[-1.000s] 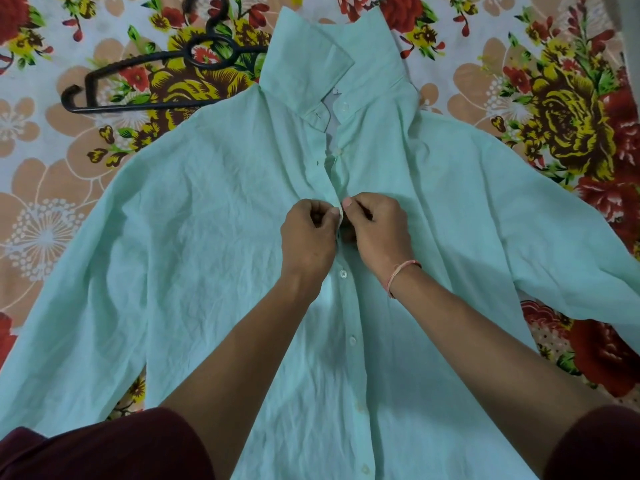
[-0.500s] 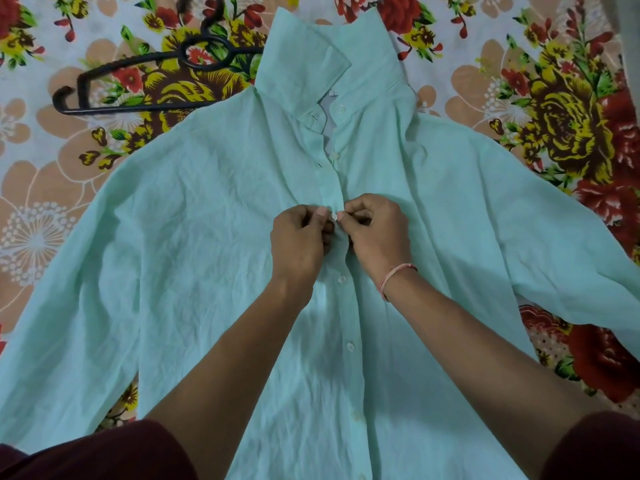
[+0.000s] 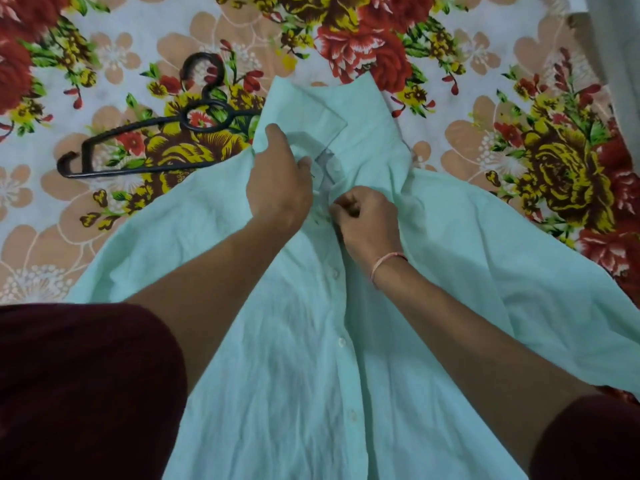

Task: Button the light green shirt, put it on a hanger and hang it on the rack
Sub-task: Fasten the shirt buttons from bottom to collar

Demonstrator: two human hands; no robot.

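Note:
The light green shirt (image 3: pixel 277 341) lies front up on a flowered bedsheet, collar away from me. Three white buttons show closed down the placket below my hands. My left hand (image 3: pixel 278 181) grips the left front edge just under the collar, thumb toward the opening. My right hand (image 3: pixel 367 220) pinches the right placket edge beside it, fingers curled; a pink thread band sits on that wrist. The neck opening between the two hands gapes a little. A black hanger (image 3: pixel 152 147) lies flat on the sheet to the left of the collar, its right end under the shirt's shoulder.
The flowered bedsheet (image 3: pixel 519 98) covers the whole surface around the shirt. My dark red sleeves fill the lower left and lower right corners. A pale strip of cloth or wall (image 3: pixel 620 46) runs down the upper right edge.
Both hands have moved up the placket from mid-chest to just under the collar. My head has shifted forward, so the shirt and hanger sit lower in view.

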